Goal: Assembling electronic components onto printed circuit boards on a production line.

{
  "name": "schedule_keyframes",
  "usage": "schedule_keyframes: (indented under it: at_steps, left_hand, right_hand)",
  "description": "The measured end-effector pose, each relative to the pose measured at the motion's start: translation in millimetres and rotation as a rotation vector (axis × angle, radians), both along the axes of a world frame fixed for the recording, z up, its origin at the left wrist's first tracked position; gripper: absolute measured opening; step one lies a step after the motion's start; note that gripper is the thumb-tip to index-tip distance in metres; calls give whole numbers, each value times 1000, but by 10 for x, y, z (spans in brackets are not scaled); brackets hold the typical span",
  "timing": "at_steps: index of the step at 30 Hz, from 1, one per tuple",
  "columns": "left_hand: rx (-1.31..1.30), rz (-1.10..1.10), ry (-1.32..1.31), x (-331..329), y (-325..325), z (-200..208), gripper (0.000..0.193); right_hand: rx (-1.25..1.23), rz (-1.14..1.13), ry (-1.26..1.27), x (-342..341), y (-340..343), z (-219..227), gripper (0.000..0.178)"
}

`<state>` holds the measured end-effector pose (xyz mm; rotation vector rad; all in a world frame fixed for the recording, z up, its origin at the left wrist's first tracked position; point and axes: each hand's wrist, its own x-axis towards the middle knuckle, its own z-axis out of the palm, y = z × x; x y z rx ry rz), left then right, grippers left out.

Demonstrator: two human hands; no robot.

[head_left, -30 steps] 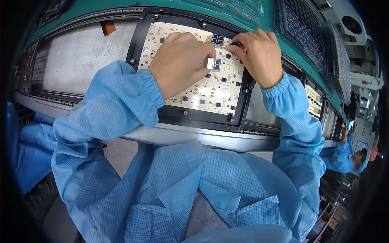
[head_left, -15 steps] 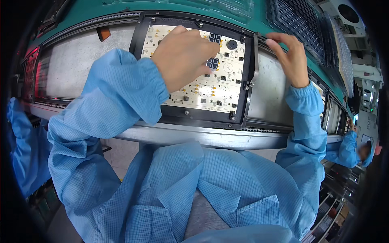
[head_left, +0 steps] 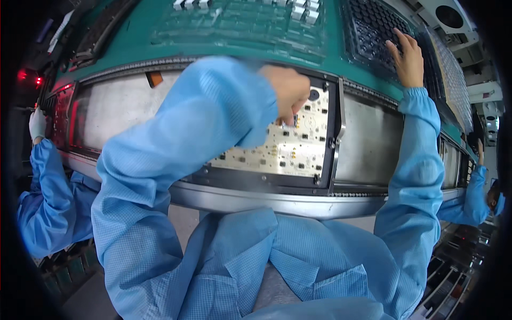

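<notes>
My left hand (head_left: 288, 90) reaches over a cream circuit board (head_left: 256, 160) in a black frame (head_left: 336, 106). Its fingers are bent down and closed around a digit display (head_left: 295, 121), of which only a sliver shows. A round black buzzer (head_left: 313, 95) stands on the board just right of that hand. My left sleeve covers the board's left part. Farther off on the right, my right hand (head_left: 409, 61) is open, thumb and forefinger apart, at the edge of a dark tray (head_left: 373, 32) of round black parts. Nothing shows between its fingers.
Clear plastic trays (head_left: 234, 32) with several white blocks (head_left: 305, 13) lie on the green surface beyond the line. Metal rails (head_left: 256, 200) run across in front of me. At the far left is a co-worker's gloved hand (head_left: 37, 125); another person (head_left: 472, 197) works at the right.
My right hand has moved up and away to the black tray. My left hand has moved right across the board, its fingers now down on the lower display. The view has tilted toward the far side.
</notes>
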<state>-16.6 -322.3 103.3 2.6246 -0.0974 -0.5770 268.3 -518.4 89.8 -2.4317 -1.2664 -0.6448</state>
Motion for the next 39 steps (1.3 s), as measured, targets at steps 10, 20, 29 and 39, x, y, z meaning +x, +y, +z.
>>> schedule_keyframes:
  at_steps: [10,20,29,39]
  left_hand:
    - [496,563,-574,343,2489,-208,24]
    - [657,349,-579,453,2665,-285,31]
    - [781,240,-639,330,2960,-359,27]
    - [-413,225,-529,-712,-89,-244,29]
  right_hand:
    - [-115,-227,-90,701,14,-222,34]
    - [-97,-213,-40,399,362,-144,37]
    - [-112,-228,117,317,440,-157,30]
    - [81,402,946,-1325,-89,-226,26]
